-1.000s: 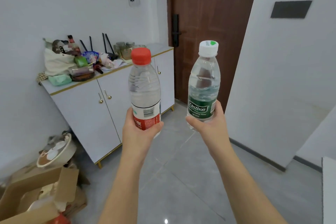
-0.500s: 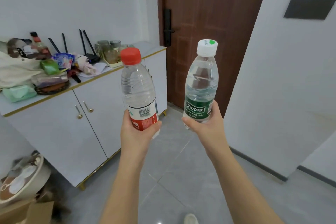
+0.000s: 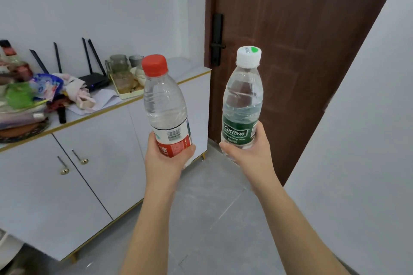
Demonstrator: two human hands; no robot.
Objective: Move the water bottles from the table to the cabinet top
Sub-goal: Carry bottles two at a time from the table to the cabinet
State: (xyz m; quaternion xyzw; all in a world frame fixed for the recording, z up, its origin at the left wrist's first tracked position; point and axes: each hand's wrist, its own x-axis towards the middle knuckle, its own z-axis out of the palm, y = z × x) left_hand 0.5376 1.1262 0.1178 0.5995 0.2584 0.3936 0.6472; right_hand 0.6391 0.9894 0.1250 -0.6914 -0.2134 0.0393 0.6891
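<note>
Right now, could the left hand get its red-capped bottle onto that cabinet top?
Probably yes. The left hand grips the red-capped bottle in open air, nothing stands between, and the cabinet top is bare at its door end, past the tray.

Clear, glossy plastic is seen in the red-capped bottle (image 3: 165,105) and white-capped bottle (image 3: 242,100). The door (image 3: 301,51) is finished in brown wood grain. The cabinet (image 3: 107,152) is faced in smooth white, with shiny metal knobs (image 3: 84,161).

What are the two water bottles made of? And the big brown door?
The red-capped bottle looks like thin clear plastic: see-through, ridged, with shiny glints. The white-capped bottle seems the same glossy clear plastic, wearing a green label. The door looks like dull brown wood, streaked with grain, though it could be a wood-look coating.
</note>
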